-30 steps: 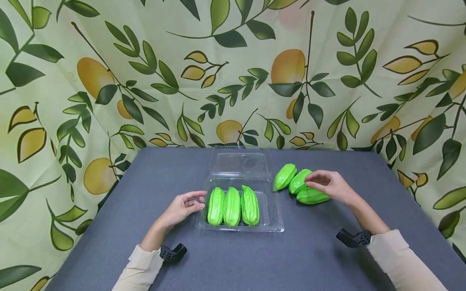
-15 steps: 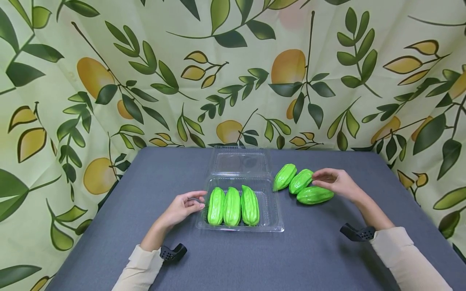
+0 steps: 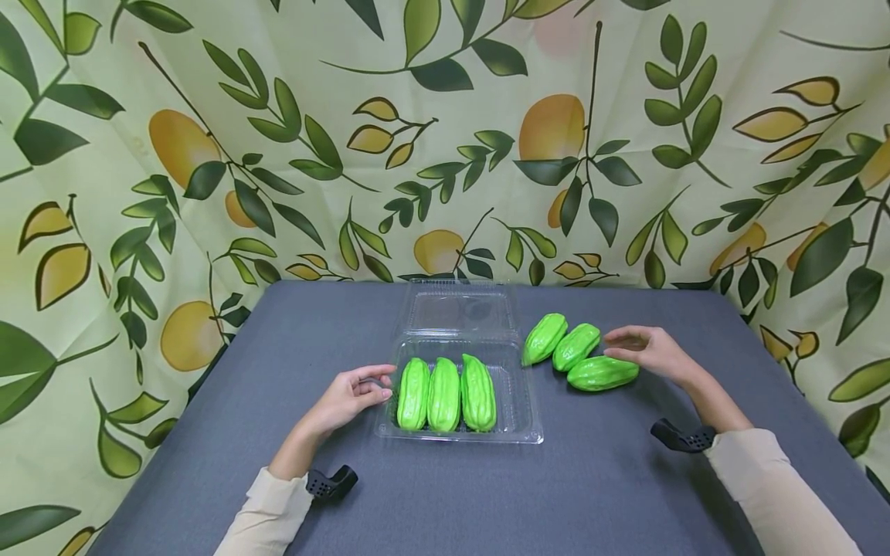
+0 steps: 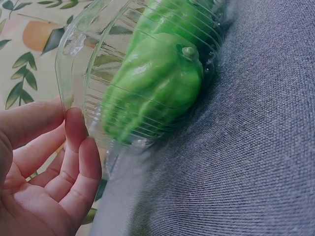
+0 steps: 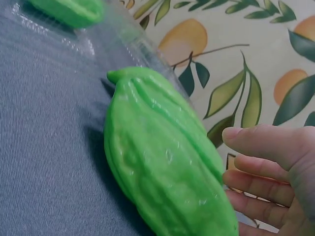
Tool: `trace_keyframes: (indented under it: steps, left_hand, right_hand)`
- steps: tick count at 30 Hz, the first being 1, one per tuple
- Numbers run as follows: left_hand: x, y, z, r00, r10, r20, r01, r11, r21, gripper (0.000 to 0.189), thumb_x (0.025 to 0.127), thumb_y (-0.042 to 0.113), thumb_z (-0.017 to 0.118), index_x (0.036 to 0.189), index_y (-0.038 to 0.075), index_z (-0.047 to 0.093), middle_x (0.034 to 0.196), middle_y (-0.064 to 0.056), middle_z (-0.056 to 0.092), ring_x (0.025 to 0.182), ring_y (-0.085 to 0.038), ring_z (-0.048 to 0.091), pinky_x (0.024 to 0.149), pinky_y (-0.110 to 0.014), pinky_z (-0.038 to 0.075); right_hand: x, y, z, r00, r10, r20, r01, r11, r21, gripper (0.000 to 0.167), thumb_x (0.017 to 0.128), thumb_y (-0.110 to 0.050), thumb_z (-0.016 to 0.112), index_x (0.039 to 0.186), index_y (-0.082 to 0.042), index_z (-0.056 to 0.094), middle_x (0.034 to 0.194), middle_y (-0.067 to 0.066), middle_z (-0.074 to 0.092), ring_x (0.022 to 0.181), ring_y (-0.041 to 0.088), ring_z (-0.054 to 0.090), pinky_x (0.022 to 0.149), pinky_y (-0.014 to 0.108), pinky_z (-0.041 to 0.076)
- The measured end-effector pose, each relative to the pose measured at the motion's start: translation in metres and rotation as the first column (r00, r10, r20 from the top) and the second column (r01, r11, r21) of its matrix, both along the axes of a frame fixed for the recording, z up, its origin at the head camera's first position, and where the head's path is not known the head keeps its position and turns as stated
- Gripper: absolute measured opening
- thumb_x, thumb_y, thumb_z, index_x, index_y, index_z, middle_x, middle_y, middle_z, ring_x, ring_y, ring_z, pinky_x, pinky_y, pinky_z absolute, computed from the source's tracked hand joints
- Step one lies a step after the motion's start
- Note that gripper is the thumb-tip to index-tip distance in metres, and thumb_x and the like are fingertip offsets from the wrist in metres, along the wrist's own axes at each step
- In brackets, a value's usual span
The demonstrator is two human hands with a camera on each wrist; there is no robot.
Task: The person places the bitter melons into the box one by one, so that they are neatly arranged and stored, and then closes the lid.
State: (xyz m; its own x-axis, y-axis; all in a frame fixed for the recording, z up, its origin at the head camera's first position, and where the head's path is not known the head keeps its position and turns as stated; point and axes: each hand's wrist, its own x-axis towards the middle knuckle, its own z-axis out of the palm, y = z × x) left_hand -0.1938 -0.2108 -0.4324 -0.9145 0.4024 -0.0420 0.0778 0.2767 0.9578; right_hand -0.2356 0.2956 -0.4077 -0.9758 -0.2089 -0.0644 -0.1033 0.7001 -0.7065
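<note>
A clear plastic clamshell container (image 3: 518, 421) lies on the table with its lid (image 3: 459, 309) folded back. Three green ridged gourds (image 3: 443, 394) lie side by side in its base. My left hand (image 3: 358, 390) pinches the container's left rim (image 4: 61, 78) between thumb and fingertips. To the container's right, three more gourds lie on the cloth: one by the lid's corner (image 3: 545, 340), one in the middle (image 3: 576, 347), and one nearly crosswise in front (image 3: 602, 374). Beside this group my right hand (image 3: 647, 347) hovers with relaxed fingers, holding nothing; the nearest gourd (image 5: 167, 152) is close to its fingertips.
Grey-blue cloth (image 3: 431, 502) covers the table. A fabric backdrop (image 3: 473, 116) printed with leaves and fruit hangs behind and at both sides. Black wrist mounts (image 3: 332, 484) sit near both cuffs.
My right hand has drawn a little to the right, off the front gourd, exposing its right end. The left hand and the container stay in place.
</note>
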Motion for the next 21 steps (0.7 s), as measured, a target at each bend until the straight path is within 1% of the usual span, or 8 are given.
trace_keyframes:
  steps: [3,4,5,7,14,16,18,21]
  left_hand:
    - [0.000,0.000,0.000,1.000,-0.002,-0.003,0.002,1.000,0.000,0.049,0.092,0.004,0.061,0.135,-0.012,0.046,0.118,-0.037,0.053,0.081,0.005,0.062,0.075,-0.018,0.053]
    - [0.000,0.000,0.000,1.000,-0.002,-0.003,0.002,1.000,0.000,0.049,0.092,0.004,0.061,0.135,-0.012,0.046,0.118,-0.036,0.053,0.081,0.005,0.062,0.075,-0.019,0.053]
    - [0.000,0.000,0.000,1.000,-0.002,-0.003,0.002,1.000,-0.001,0.049,0.092,0.004,0.061,0.135,-0.012,0.046,0.118,-0.036,0.053,0.081,0.005,0.062,0.075,-0.019,0.053]
    - [0.000,0.000,0.000,1.000,-0.003,-0.003,0.003,1.000,-0.005,0.049,0.092,0.005,0.061,0.135,-0.012,0.046,0.118,-0.036,0.053,0.081,0.005,0.062,0.075,-0.019,0.053]
    - [0.000,0.000,0.000,1.000,-0.003,0.003,0.003,1.000,0.001,0.049,0.092,0.004,0.061,0.135,-0.012,0.046,0.118,-0.036,0.053,0.081,0.005,0.062,0.076,-0.018,0.053]
    - [0.000,0.000,0.000,1.000,-0.003,0.003,0.003,1.000,0.004,0.049,0.092,0.004,0.061,0.135,-0.012,0.046,0.118,-0.037,0.053,0.081,0.005,0.062,0.075,-0.018,0.053]
    - [0.000,0.000,0.000,1.000,-0.003,0.001,0.003,1.000,0.004,0.049,0.092,0.005,0.061,0.135,-0.012,0.046,0.118,-0.037,0.053,0.081,0.005,0.062,0.075,-0.018,0.053]
    - [0.000,-0.001,-0.001,1.000,-0.002,0.002,0.002,1.000,0.006,0.049,0.092,0.004,0.061,0.135,-0.012,0.046,0.118,-0.037,0.053,0.081,0.005,0.062,0.075,-0.018,0.053]
  right_hand:
    - [-0.002,0.003,-0.005,1.000,-0.004,0.000,0.004,1.000,0.023,0.047,0.093,-0.031,0.063,0.126,0.003,0.059,0.124,0.026,0.063,0.103,0.014,0.064,0.082,0.028,0.052]
    - [-0.003,0.003,-0.006,1.000,-0.005,-0.003,0.005,1.000,0.030,0.047,0.093,-0.031,0.063,0.126,0.003,0.059,0.124,0.026,0.063,0.105,0.019,0.064,0.083,0.030,0.051]
    - [-0.003,0.004,-0.008,1.000,-0.005,-0.005,0.006,0.999,0.037,0.047,0.093,-0.031,0.062,0.126,0.002,0.059,0.124,0.025,0.063,0.107,0.020,0.063,0.084,0.030,0.051]
    - [-0.003,0.004,-0.010,1.000,0.000,-0.012,0.001,0.999,0.045,0.046,0.094,-0.032,0.062,0.125,0.002,0.060,0.123,0.024,0.064,0.107,0.018,0.061,0.085,0.030,0.050]
    - [-0.002,0.006,-0.015,0.999,0.033,-0.021,-0.032,0.999,0.035,0.045,0.094,-0.031,0.061,0.125,0.001,0.061,0.124,0.023,0.064,0.099,-0.011,0.049,0.086,0.028,0.047]
    - [-0.002,0.007,-0.017,0.999,0.032,-0.018,-0.032,0.999,0.041,0.045,0.094,-0.032,0.061,0.125,0.000,0.061,0.125,0.022,0.064,0.100,-0.011,0.049,0.088,0.031,0.047]
    - [-0.002,0.007,-0.018,0.999,0.038,-0.013,-0.038,0.998,0.041,0.045,0.094,-0.032,0.061,0.126,0.000,0.061,0.126,0.023,0.063,0.108,0.001,0.054,0.091,0.038,0.047]
    - [-0.002,0.007,-0.020,0.999,0.044,0.002,-0.044,0.998,0.042,0.046,0.094,-0.033,0.061,0.127,0.000,0.060,0.127,0.023,0.062,0.118,0.028,0.055,0.095,0.049,0.046]
